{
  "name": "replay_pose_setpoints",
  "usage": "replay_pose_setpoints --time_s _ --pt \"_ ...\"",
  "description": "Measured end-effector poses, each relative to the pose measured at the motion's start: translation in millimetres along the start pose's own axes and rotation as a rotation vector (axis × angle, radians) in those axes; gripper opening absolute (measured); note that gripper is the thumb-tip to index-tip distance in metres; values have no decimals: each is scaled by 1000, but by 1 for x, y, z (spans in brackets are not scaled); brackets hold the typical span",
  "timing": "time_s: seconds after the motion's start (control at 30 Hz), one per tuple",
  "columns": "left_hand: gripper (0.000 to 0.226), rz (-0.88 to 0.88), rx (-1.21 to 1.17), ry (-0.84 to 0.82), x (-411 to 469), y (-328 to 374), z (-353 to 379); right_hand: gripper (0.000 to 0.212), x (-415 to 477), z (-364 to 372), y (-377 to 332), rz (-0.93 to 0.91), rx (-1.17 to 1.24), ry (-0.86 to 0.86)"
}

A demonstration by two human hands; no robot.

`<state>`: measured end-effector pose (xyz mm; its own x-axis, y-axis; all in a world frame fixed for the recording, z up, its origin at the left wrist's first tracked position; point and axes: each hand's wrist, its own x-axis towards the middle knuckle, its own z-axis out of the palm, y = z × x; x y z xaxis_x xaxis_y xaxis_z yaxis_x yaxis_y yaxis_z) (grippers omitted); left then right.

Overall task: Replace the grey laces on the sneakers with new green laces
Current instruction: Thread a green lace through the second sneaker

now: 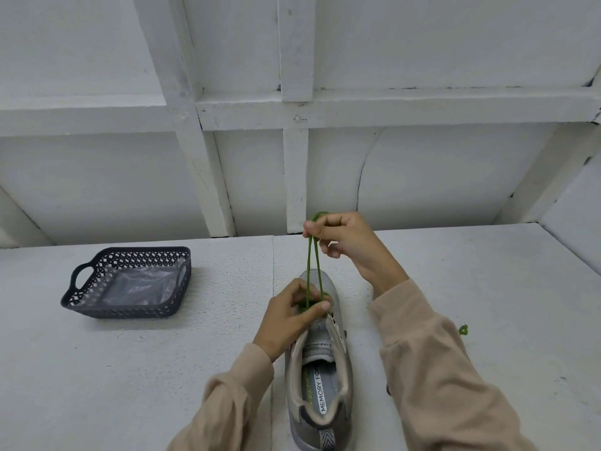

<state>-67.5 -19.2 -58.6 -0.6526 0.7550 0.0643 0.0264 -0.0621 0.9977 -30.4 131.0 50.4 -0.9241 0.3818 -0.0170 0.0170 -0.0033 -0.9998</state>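
I find the green lace (313, 265) drawn up in two strands from the grey sneaker (320, 369); the sneaker lies on the white table (162, 369), toe away; right hand (344, 242) pinches both strands above the toe; left hand (292, 310) grips the lace at the eyelets; dark basket (130, 281) well apart, left.

There is one sneaker (320, 362) on the worktop (162, 369), toward the near edge. Two grips are in view, the left grip (292, 312) and the right grip (344, 242), along with two beige sleeves (432, 369). Two strands of green lace (308, 265) run from the sneaker up to the right grip. One small green bit (463, 329) shows toward the right edge; whether it belongs to the same lace cannot be told. One dark basket (130, 312) sits toward the back left, with one clear plastic sheet (136, 288) inside.
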Motion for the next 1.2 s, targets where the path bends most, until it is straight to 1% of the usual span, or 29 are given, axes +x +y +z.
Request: replay_pose_setpoints --time_s 0.1,0.2,0.27,0.3,0.37,0.47,0.53,0.6,0.67,0.73,0.77,0.8,0.87,0.93,1.0,1.03,1.1,1.2 --pt "16 76 -40 76 2 14 3 17 0 -4 1 15 -35 39" --pt "20 163 -26 41 12 35 1 14 0 -5 -1 49 -74 32" --pt "11 168 -28 24 22 49 0 6 0 -3 -6 58 -99 9" --pt "8 168 -14 24 26 54 -1 6 0 -3 -9 62 -106 16" --pt "7 153 23 45 31 59 -3 20 3 -5 -13 79 -104 66" --pt "7 116 65 129 28 57 -7 40 9 -15 -9 117 -79 187" --pt "8 109 80 200 24 54 -9 48 11 -25 -2 109 -142 281" --pt "10 105 53 250 20 54 -14 51 13 -37 2 78 -165 352" --pt "8 90 3 291 18 54 -20 45 15 -51 7 44 -157 406" --pt "7 71 -36 316 15 56 -23 24 17 -65 12 17 -202 441" --pt "7 62 -48 321 14 56 -24 16 18 -72 16 16 -226 454" --pt "9 54 -57 325 13 56 -25 13 20 -78 21 27 -229 467" --pt "13 45 -80 322 13 58 -24 16 23 -88 30 93 -167 457" --pt "15 46 -104 307 12 60 -20 22 27 -91 42 173 -137 402" --pt "14 65 -134 290 13 64 -15 29 28 -92 57 222 -220 382" --pt "15 77 -155 286 13 65 -13 31 28 -93 66 231 -278 399" --pt "17 93 -180 290 13 66 -11 20 27 -97 81 226 -382 452" --pt "7 110 -225 317 13 67 -13 5 28 -105 92 218 -437 520"
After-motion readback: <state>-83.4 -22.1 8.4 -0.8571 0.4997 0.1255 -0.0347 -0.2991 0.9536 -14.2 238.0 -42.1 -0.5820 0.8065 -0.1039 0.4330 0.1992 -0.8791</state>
